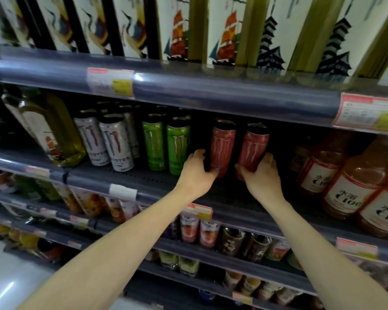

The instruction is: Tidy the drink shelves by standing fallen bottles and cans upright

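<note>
Two tall red cans stand upright side by side on the middle shelf (143, 177). My left hand (196, 173) is wrapped around the base of the left red can (223, 144). My right hand (261, 175) grips the base of the right red can (253, 148). To their left stand two green cans (177, 144) and two white cans (117, 144), all upright. A large bottle of yellow-green drink (47, 128) leans at the far left of the same shelf.
Orange-red bottles with white labels (354, 189) crowd the shelf on the right. Tall cartons (224, 30) fill the top shelf. Lower shelves hold small bottles and cans (199, 231). Price tags (110, 82) hang on the shelf rails.
</note>
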`<state>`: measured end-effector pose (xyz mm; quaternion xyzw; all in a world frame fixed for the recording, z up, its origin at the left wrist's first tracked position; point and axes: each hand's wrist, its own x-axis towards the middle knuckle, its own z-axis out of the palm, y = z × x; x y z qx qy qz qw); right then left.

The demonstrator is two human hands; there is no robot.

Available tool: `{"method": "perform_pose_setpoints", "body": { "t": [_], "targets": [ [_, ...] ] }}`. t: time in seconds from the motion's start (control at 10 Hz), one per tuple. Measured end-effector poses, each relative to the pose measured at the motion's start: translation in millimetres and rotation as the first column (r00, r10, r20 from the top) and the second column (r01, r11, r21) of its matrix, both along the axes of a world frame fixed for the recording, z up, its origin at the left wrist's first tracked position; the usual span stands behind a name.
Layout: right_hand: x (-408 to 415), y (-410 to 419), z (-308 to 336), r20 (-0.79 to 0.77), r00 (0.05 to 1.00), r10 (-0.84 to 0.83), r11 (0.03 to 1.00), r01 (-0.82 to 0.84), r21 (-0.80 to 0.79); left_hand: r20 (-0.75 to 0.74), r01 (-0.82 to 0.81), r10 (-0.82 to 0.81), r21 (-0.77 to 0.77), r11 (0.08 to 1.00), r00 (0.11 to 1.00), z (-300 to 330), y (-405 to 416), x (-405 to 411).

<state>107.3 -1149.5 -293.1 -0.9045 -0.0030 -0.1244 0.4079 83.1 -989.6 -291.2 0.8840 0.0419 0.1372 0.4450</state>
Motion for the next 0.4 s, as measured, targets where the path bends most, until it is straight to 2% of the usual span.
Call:
{"method": "perform_pose_setpoints", "body": {
  "t": [0.1, 0.2, 0.3, 0.4],
  "targets": [
    [-18, 11, 5, 0.025, 0.998, -0.05, 0.998, 0.051, -0.037, 0.021, 0.025, -0.025, 0.023, 0.999, 0.999, 11, 16, -22],
    [-38, 27, 12, 0.19, 0.972, -0.135, 0.976, 0.163, -0.141, 0.035, 0.046, -0.049, 0.089, 0.995, 0.998, 21, 42, -46],
    [-62, 56, 26, 0.287, 0.958, 0.004, 0.996, 0.02, -0.083, 0.042, 0.009, -0.018, 0.202, 0.979, 0.999, 36, 81, -77],
    [-82, 100, 42, 0.21, 0.918, 0.338, 0.941, -0.331, -0.067, 0.072, -0.099, 0.085, 0.22, 0.971, 0.994, 53, 126, -108]
  ]
}}
